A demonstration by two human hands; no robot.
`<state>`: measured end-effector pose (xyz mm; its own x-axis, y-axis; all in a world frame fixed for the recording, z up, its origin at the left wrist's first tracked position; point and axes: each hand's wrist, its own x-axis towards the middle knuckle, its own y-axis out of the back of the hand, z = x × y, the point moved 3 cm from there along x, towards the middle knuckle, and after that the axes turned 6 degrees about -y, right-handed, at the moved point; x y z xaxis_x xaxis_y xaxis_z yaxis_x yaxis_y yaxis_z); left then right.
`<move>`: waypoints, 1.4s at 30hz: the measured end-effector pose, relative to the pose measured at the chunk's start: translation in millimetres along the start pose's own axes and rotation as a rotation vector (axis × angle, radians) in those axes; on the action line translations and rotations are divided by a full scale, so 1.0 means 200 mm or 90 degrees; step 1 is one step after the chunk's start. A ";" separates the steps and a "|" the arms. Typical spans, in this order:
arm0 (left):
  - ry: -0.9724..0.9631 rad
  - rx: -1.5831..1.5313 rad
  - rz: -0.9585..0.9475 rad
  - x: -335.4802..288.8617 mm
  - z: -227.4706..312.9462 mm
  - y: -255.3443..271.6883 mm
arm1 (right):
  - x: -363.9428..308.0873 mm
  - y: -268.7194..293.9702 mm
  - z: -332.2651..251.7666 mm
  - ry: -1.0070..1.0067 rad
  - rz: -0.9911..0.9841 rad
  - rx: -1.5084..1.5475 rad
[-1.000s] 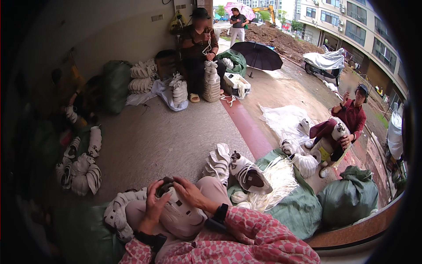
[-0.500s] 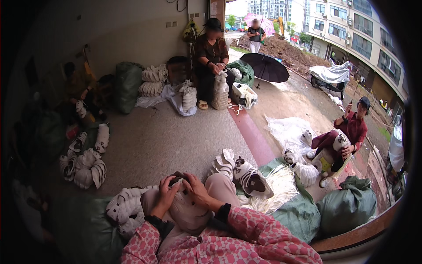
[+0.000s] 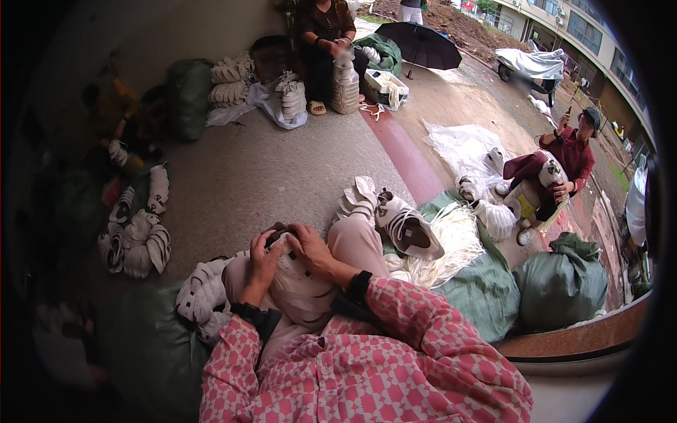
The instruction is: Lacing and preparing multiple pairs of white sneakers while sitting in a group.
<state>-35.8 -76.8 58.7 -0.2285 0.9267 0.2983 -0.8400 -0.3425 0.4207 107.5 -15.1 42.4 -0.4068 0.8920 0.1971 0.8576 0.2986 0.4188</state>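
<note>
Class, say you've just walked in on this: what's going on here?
A person in a pink patterned shirt sits with a pale shoe upper on the lap. The left hand and right hand are both on it, holding it near its dark opening. By the right knee, a brown and white shoe lies beside a heap of white laces. More pale uppers are bunched by the left leg. Across the way, a co-worker in dark red sits with one hand raised.

The head-worn fisheye looks down and forward; both hands (image 3: 264, 266) (image 3: 310, 248) nearby.
</note>
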 end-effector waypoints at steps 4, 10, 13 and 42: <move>0.004 -0.018 0.007 -0.01 -0.03 -0.01 | -0.01 0.00 0.00 -0.001 -0.023 -0.009; 0.009 -0.022 0.001 -0.01 -0.05 -0.01 | 0.00 -0.02 0.01 0.001 -0.033 -0.025; -0.004 -0.001 -0.001 0.01 -0.05 0.01 | 0.01 -0.02 0.00 0.017 -0.028 -0.021; 0.065 -0.015 -0.037 0.01 -0.03 -0.01 | 0.00 -0.02 0.04 -0.058 -0.091 -0.023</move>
<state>-36.9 -73.1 52.7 -0.2276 0.9562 0.1841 -0.8640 -0.2855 0.4147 106.7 -13.2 34.1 -0.4927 0.8686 0.0529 0.7801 0.4139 0.4691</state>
